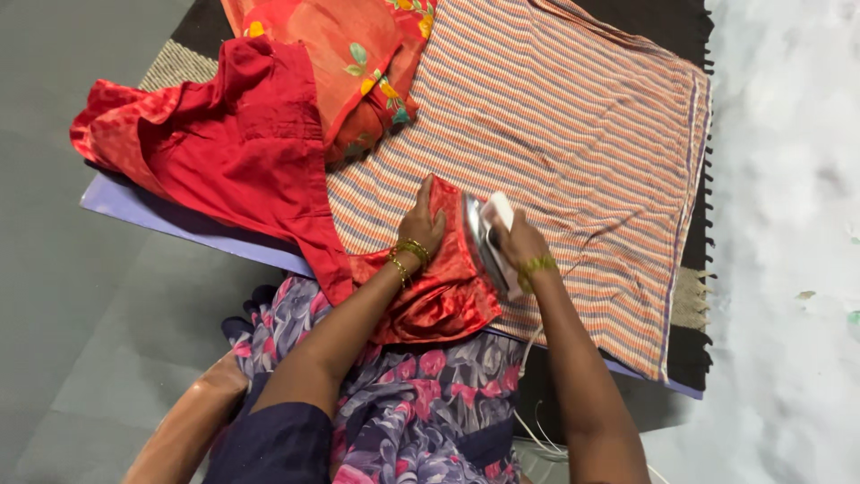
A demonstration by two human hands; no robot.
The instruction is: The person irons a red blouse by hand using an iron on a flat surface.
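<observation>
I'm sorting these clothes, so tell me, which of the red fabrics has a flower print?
The orange-red cloth at the top, bearing yellow flowers and green leaves. The red garment beside it is plain.

Red garment point(224, 143), striped orange-white cloth point(573, 134)

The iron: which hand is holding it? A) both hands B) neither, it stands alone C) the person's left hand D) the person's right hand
D: the right hand grips the iron, while the left hand presses flat on the red cloth.

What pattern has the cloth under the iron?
Thin orange, white and grey stripes on the spread cloth, clearest in the head view.
</observation>
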